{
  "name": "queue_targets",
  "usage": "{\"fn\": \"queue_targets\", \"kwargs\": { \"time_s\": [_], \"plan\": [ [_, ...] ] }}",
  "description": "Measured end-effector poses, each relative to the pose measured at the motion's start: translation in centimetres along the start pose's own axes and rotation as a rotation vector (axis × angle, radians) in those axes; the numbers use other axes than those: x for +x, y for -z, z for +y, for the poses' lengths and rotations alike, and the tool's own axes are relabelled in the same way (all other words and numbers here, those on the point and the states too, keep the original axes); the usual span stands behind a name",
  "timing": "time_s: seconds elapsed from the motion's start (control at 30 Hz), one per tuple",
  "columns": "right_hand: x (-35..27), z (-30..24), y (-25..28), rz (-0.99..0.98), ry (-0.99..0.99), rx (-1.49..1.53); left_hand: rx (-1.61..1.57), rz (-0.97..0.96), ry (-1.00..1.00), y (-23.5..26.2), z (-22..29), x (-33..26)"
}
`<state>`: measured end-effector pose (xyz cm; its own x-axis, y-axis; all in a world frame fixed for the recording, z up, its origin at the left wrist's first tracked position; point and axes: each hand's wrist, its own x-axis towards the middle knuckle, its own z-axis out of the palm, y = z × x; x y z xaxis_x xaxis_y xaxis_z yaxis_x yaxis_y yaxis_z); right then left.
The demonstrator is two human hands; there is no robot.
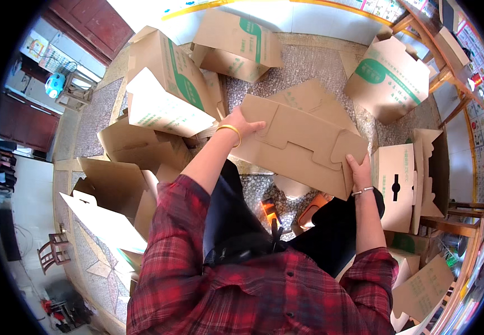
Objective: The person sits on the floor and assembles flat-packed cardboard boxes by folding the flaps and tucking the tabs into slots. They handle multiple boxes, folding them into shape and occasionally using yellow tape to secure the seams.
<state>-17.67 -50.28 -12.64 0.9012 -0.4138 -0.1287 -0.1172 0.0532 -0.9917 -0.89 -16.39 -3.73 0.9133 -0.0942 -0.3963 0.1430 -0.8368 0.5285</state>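
Right now both hands hold one flat brown cardboard piece [300, 142] out in front, above the knees — its long side runs from the upper left down to the lower right. The left hand [241, 124] grips the upper left edge with fingers curled over the top, and the right hand [359, 170] pinches the lower right corner, so each hand has its own end and neither is nearer the middle. Folded boxes [166, 84] crowd the speckled floor [309, 67] all around — a white-and-brown one [395, 184] sits just beside the right hand, close enough to bump.
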Motion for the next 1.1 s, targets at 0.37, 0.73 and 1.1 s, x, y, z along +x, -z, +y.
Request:
{"fn": "queue_targets", "kwargs": {
  "time_s": [0.37,0.73,1.1],
  "plan": [
    [-2.1,-0.8,-0.7,0.014,-0.043,-0.071,0.133,0.061,-0.070,-1.3,-3.7,-2.1],
    [-1.2,1.3,-0.5,0.123,0.096,-0.280,0.077,0.355,-0.284,-4.3,-4.5,-2.0],
    [-1.7,-2.8,-0.6,0.039,0.624,-1.214,0.168,0.276,-0.368,-4.9,-4.8,-0.6]
  ]
}}
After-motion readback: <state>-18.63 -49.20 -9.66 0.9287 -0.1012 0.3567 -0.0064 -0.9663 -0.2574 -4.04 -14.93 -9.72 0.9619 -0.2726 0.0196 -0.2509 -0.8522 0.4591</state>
